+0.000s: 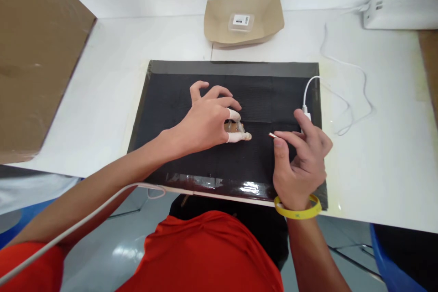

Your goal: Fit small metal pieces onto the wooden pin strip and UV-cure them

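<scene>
- Head view: which hand holds what?
- Over the black mat (273,93), your right hand (301,164) pinches a slim strip (273,135); your left hand (207,121) brackets a small brown piece (230,127), grip unclear.
- Around the mat?
- White tabletop (376,159), cardboard tray (214,29) beyond it.

The left hand (212,116) has a tan piece (231,127) between white-covered fingers (236,137) over a black mat (178,100); the right hand (299,159) pinches a tiny strip (272,135); a cardboard tray (215,16) holds a clear plastic box (241,22).
</scene>
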The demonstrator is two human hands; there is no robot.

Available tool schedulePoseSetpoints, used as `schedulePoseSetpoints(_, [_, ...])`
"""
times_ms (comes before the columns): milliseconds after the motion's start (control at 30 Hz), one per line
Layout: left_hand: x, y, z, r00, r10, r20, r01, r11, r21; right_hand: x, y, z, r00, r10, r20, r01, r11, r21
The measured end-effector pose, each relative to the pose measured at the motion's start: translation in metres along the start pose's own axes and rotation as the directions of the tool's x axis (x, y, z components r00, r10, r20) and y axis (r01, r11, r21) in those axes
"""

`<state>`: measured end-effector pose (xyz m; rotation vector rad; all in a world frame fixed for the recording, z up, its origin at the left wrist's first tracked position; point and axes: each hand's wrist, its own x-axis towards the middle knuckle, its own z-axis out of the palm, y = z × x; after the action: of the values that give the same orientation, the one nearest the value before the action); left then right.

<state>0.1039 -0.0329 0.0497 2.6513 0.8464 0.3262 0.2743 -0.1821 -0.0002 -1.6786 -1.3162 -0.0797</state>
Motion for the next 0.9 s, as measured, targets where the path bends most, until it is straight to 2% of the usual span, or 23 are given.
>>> schedulePoseSetpoints(400, [-0.0022, 0.0004, 0.0002, 0.999, 0.042, 0.009, -0.042, 0.999, 0.032, -0.0013, 0.0022, 0.0, 1.0, -0.015, -0.007, 0.015, 1.0, 0.004])
schedulePoseSetpoints(900, [-0.0046, 0.0021, -0.0032, 0.999, 0.012, 0.035, -0.013, 1.0, 0.018, -0.0014, -0.0011, -0.0014, 0.999, 0.023, 0.027, -0.023, 1.0, -0.005])
